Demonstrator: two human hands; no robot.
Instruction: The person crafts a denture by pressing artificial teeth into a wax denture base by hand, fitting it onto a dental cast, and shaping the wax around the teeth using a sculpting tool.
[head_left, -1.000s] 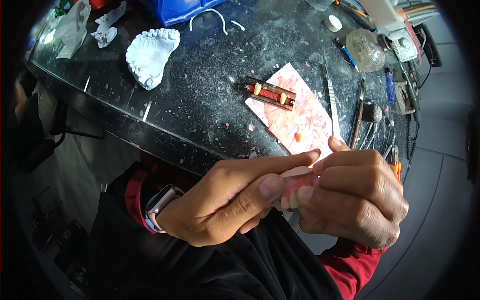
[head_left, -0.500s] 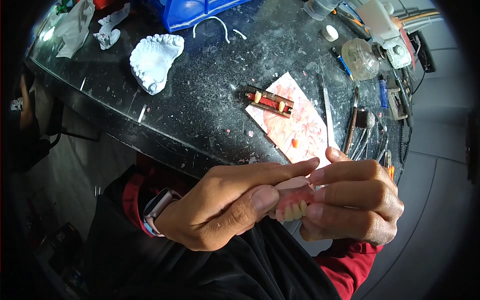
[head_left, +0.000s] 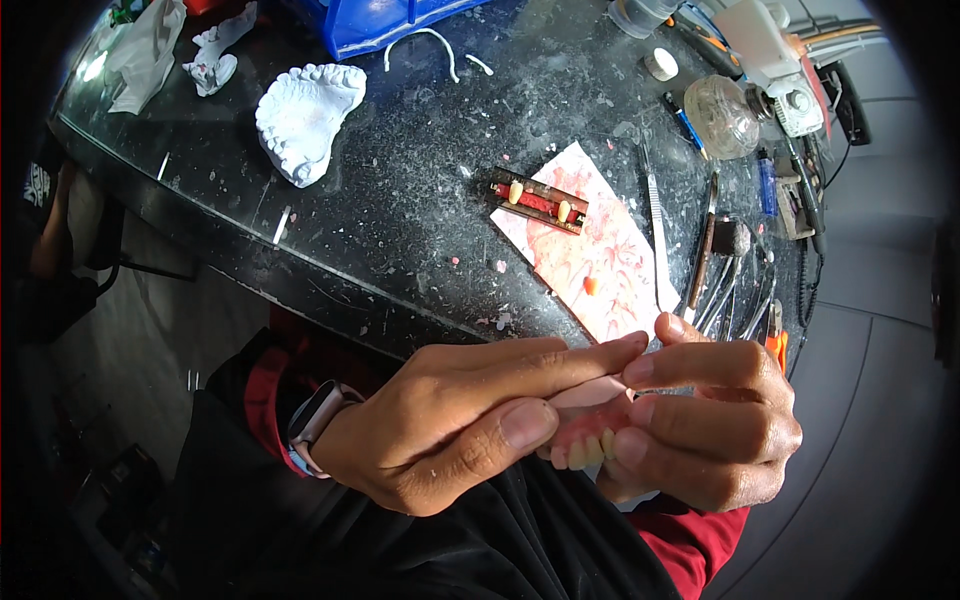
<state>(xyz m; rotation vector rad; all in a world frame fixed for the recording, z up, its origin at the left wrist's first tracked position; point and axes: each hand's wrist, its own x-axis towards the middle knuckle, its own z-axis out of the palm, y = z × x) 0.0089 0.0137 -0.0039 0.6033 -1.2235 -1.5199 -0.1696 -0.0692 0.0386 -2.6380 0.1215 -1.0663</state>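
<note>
Between my two hands, just off the bench's front edge, is a denture model (head_left: 583, 432) with pink gum and a row of yellowish teeth along its lower side. My left hand (head_left: 460, 420) grips its left end, thumb on the front and fingers along the top. My right hand (head_left: 715, 420) closes round the other end, its fingertips pressed by the teeth and gum. Much of the model is hidden by my fingers. Beyond the hands lies a stained white card (head_left: 610, 260), with a strip holding two loose teeth (head_left: 540, 203) across its upper left corner.
On the dark bench (head_left: 420, 200) lie a white plaster dental cast (head_left: 308, 120) and a blue tray (head_left: 385, 25). Right of the card are a slim metal tool (head_left: 655, 225), a brown-handled tool (head_left: 705, 245) and a glass jar (head_left: 722, 117). Part of another person (head_left: 50, 220) shows at far left.
Both hands and the denture model have dropped slightly toward me. The right index finger has lifted a little, and the model is tilted somewhat differently. Things on the bench stay put.
</note>
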